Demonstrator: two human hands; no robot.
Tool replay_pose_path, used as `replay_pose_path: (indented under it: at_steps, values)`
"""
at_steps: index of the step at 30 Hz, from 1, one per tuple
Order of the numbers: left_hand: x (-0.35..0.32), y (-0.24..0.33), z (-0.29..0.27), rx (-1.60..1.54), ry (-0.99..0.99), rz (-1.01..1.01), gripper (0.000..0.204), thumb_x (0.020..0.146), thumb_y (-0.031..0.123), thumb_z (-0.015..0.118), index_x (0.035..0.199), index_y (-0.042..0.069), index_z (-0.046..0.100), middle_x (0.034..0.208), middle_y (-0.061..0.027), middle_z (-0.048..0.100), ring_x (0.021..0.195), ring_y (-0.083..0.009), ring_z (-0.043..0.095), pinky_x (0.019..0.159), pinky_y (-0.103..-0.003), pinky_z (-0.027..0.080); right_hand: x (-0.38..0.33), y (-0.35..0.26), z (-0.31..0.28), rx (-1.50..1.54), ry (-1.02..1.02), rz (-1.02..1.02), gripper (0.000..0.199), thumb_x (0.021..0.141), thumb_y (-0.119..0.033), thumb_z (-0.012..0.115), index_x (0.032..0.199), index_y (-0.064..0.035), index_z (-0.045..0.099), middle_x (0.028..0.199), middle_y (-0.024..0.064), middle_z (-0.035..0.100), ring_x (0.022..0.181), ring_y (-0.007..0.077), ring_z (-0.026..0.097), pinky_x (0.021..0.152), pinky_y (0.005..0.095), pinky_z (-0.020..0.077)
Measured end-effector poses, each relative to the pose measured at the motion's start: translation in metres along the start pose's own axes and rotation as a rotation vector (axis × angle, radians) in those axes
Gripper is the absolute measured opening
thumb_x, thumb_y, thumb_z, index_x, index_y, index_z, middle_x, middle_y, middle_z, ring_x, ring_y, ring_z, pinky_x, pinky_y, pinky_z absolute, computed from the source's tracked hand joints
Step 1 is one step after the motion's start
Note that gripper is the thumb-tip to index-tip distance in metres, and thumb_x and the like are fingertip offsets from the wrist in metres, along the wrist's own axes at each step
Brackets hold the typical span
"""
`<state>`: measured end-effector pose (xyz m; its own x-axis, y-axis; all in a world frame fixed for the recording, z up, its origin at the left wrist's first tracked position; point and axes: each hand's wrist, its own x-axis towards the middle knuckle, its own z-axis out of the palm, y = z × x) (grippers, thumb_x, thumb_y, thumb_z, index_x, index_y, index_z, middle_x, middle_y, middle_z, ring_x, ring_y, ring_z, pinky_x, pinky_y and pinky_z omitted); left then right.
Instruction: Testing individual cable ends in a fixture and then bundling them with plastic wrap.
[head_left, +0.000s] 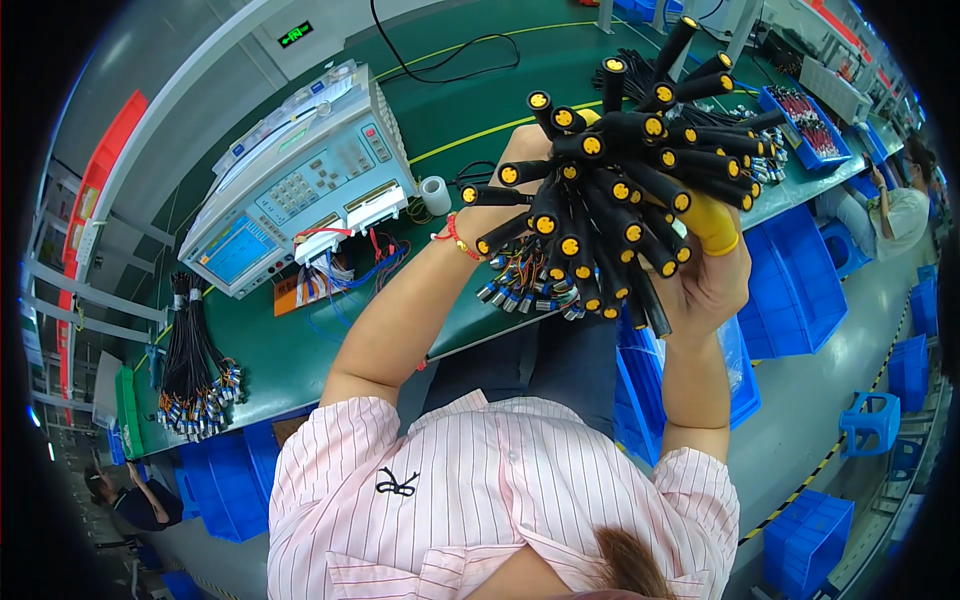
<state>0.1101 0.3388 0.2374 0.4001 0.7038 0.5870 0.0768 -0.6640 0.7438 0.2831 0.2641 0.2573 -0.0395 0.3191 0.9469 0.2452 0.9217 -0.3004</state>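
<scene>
Cable bundle raised in two hands, viewed from above. The bundle of black cables (590, 148), at 1 to 2 o'clock from the centre of the view, is held up over the bench (275, 362), its round yellow ends fanned toward the camera. The right hand (715, 290), at the bundle's 4 o'clock side, grasps it with curled fingers; a yellow cover (712, 228) wraps part of this hand. The left hand (525, 152) meets the bundle at its 9 o'clock side; most of its fingers are hidden, so its grip cannot be told. A red bracelet (464, 240) circles the left wrist. Just below the bundle appear metal plugs (530, 288) with coloured wires; whether they belong to it cannot be told. On the bench, a test machine (318, 168) stands at 10 o'clock, a white roll (436, 197) beside it, and a second bunch of cables (190, 335) lies near 9 o'clock. At 2 o'clock is a blue tray (834, 161); at 3 o'clock, a blue bin (790, 290)
</scene>
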Motion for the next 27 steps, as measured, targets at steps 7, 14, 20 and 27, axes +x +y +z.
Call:
replay_pose_path:
  at_steps: [7,14,20,27]
  values:
    - [-0.004,-0.001,-0.002,-0.038,0.005,-0.066,0.026,0.084,-0.001,0.063,0.11,-0.001,0.063,0.092,-0.0069,0.069,0.083,-0.0129,0.067,0.073,-0.026,0.055,0.008,-0.017,-0.01,0.272,-0.028,0.115,0.027,0.082,-0.005,0.075,0.103,0.0071,0.063,0.102,0.0205,0.067,0.088,0.0271,0.068,0.077,0.0321,0.0527]
    - [-0.002,0.01,0.001,0.034,0.029,0.188,0.032,0.078,0.002,0.07,0.108,-0.003,0.061,0.09,-0.011,0.068,0.079,-0.0182,0.064,0.072,-0.027,0.05,0.023,-0.016,-0.02,0.187,-0.093,0.16,0.033,0.074,-0.008,0.081,0.101,0.0048,0.068,0.103,0.0158,0.069,0.082,0.0226,0.069,0.075,0.0295,0.0533]
    - [-0.004,0.008,0.004,0.141,0.059,0.139,0.035,0.075,0.008,0.076,0.105,-0.001,0.062,0.086,-0.0123,0.065,0.075,-0.0253,0.061,0.068,-0.029,0.048,0.029,-0.014,-0.019,-0.065,-0.182,-0.026,0.032,0.074,-0.005,0.078,0.104,0.0011,0.069,0.104,0.017,0.068,0.087,0.0279,0.07,0.076,0.0308,0.055]
    - [-0.002,0.014,0.005,0.013,0.002,0.11,0.032,0.073,0.006,0.078,0.101,0.0,0.062,0.08,-0.0067,0.063,0.067,-0.0127,0.053,0.063,-0.024,0.045,0.014,-0.028,-0.013,0.368,0.023,0.262,0.038,0.077,-0.016,0.08,0.103,0.0084,0.066,0.102,0.0141,0.066,0.085,0.0225,0.065,0.079,0.0303,0.0513]
